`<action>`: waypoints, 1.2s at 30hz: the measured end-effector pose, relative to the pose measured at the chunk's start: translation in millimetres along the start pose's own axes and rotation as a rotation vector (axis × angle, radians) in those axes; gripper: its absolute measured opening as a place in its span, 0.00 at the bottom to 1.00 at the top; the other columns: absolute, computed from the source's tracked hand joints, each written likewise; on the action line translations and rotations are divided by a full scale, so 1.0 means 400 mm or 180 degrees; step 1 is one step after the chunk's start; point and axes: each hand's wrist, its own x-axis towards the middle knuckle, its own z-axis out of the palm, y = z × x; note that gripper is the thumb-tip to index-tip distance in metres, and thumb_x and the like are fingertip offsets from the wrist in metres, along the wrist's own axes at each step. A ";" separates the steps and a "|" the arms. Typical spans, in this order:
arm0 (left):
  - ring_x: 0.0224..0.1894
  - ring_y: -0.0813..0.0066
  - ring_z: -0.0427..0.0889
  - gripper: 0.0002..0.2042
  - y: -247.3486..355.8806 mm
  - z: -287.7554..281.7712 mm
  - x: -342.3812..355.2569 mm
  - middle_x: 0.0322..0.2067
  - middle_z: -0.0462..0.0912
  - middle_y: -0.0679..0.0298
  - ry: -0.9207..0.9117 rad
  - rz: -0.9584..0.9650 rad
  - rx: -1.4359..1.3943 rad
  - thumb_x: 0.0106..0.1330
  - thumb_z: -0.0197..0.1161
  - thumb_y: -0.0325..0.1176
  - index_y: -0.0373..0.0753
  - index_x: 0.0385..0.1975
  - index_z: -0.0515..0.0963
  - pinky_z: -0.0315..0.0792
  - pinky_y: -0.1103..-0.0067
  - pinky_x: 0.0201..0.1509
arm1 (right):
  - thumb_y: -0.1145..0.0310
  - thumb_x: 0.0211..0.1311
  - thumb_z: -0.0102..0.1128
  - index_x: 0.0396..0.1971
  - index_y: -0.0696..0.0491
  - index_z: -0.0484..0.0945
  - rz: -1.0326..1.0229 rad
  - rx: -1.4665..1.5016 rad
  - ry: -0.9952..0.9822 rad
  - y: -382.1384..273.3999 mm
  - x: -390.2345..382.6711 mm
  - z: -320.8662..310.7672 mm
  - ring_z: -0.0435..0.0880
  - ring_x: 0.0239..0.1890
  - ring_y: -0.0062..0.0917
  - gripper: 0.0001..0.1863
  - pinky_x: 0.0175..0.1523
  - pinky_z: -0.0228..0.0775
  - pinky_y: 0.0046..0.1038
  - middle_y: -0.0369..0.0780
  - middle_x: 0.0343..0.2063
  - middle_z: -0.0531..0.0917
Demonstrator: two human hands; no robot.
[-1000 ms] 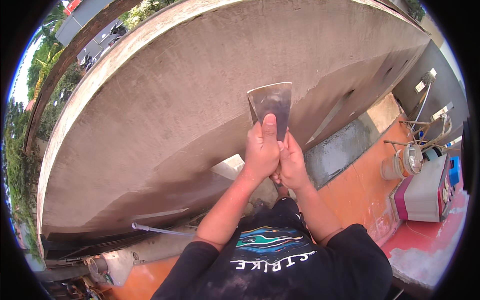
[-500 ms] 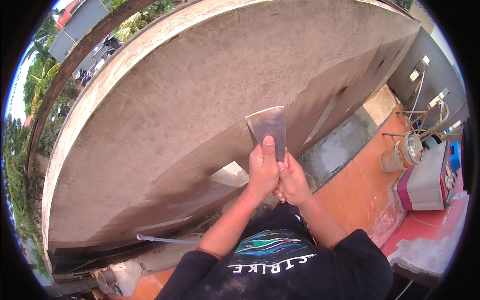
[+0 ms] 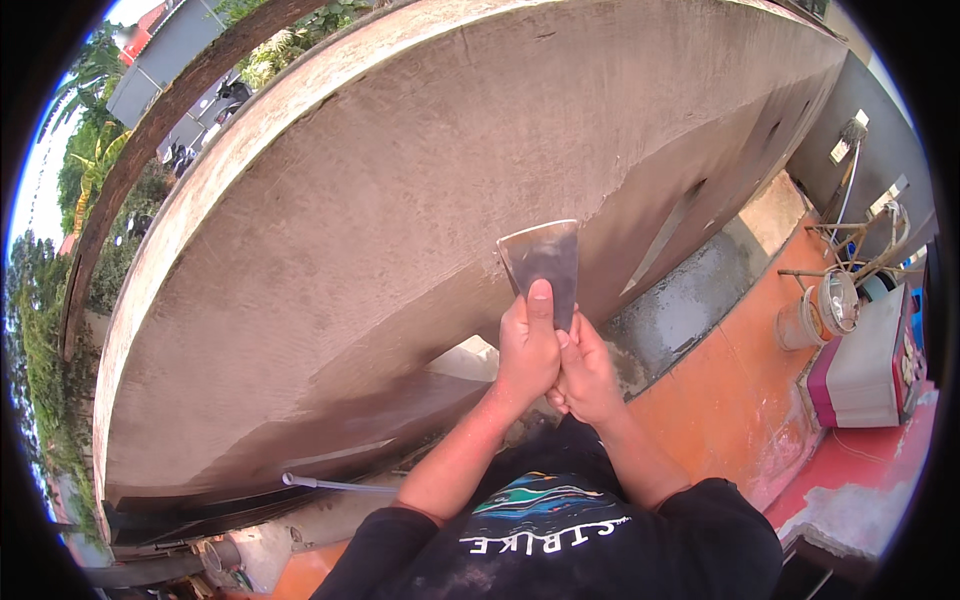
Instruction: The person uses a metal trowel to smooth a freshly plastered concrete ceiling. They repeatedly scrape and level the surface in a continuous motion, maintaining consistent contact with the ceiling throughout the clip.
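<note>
A scraper [image 3: 541, 262] is gripped by both the left hand [image 3: 527, 349] and right hand [image 3: 585, 372], blade flat on the wall [image 3: 380, 220]; right of it, a bucket [image 3: 797, 324] and a maroon-and-white box [image 3: 862, 364] are seen; nothing's blocked.

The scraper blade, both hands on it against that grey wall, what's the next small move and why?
Probably draw the scraper blade a short way down the plastered wall. Both the left hand and right hand clasp the handle below it, the blade lies against the wall, and the plaster beneath looks uneven and streaked.
</note>
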 end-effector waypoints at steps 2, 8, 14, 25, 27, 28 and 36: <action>0.22 0.84 0.71 0.27 -0.004 0.004 0.001 0.20 0.75 0.69 -0.0099 0.0135 -0.0055 0.78 0.39 0.56 0.36 0.31 0.72 0.67 0.83 0.25 | 0.64 0.78 0.43 0.45 0.51 0.63 -0.0217 -0.0105 0.0102 0.006 0.004 -0.019 0.63 0.10 0.13 0.07 0.12 0.56 0.17 0.33 0.20 0.70; 0.20 0.83 0.72 0.27 0.035 0.013 -0.008 0.18 0.73 0.67 0.0008 -0.0747 -0.0091 0.78 0.39 0.56 0.36 0.31 0.72 0.66 0.83 0.23 | 0.63 0.78 0.42 0.49 0.52 0.63 0.0221 -0.0033 -0.0128 0.010 0.023 -0.036 0.63 0.09 0.13 0.09 0.13 0.57 0.17 0.33 0.20 0.70; 0.21 0.83 0.72 0.28 0.035 0.008 0.020 0.18 0.74 0.67 -0.0353 -0.0389 -0.0223 0.78 0.38 0.56 0.36 0.29 0.72 0.68 0.82 0.27 | 0.64 0.78 0.43 0.50 0.53 0.63 -0.0155 0.0014 0.0111 -0.014 -0.001 -0.007 0.64 0.10 0.13 0.10 0.13 0.58 0.16 0.34 0.21 0.70; 0.21 0.84 0.72 0.28 -0.004 -0.001 -0.021 0.18 0.75 0.68 -0.0211 -0.0281 -0.0177 0.78 0.36 0.55 0.36 0.30 0.72 0.67 0.84 0.27 | 0.64 0.78 0.44 0.46 0.52 0.63 0.0690 -0.0240 0.0165 -0.006 0.000 -0.029 0.64 0.11 0.13 0.08 0.13 0.57 0.17 0.33 0.17 0.68; 0.21 0.84 0.72 0.28 -0.028 0.007 -0.035 0.18 0.75 0.67 -0.0119 -0.0946 -0.0186 0.78 0.36 0.55 0.36 0.30 0.72 0.67 0.84 0.27 | 0.63 0.78 0.43 0.52 0.52 0.63 0.0609 -0.0060 0.0137 0.020 -0.018 -0.044 0.64 0.09 0.14 0.11 0.12 0.57 0.17 0.33 0.15 0.67; 0.21 0.83 0.72 0.28 -0.042 0.002 -0.039 0.18 0.74 0.67 -0.0181 -0.0778 -0.0163 0.78 0.37 0.56 0.36 0.29 0.71 0.67 0.83 0.27 | 0.63 0.78 0.43 0.52 0.52 0.62 0.0504 -0.0038 0.0097 0.033 -0.027 -0.050 0.64 0.09 0.14 0.11 0.12 0.56 0.17 0.33 0.15 0.67; 0.20 0.83 0.71 0.28 -0.030 0.012 0.010 0.17 0.74 0.68 -0.0098 -0.0010 -0.0245 0.78 0.37 0.56 0.36 0.28 0.71 0.66 0.83 0.24 | 0.64 0.78 0.43 0.54 0.53 0.64 0.0130 -0.0220 -0.0085 0.015 0.017 -0.052 0.64 0.10 0.13 0.12 0.13 0.57 0.17 0.33 0.17 0.69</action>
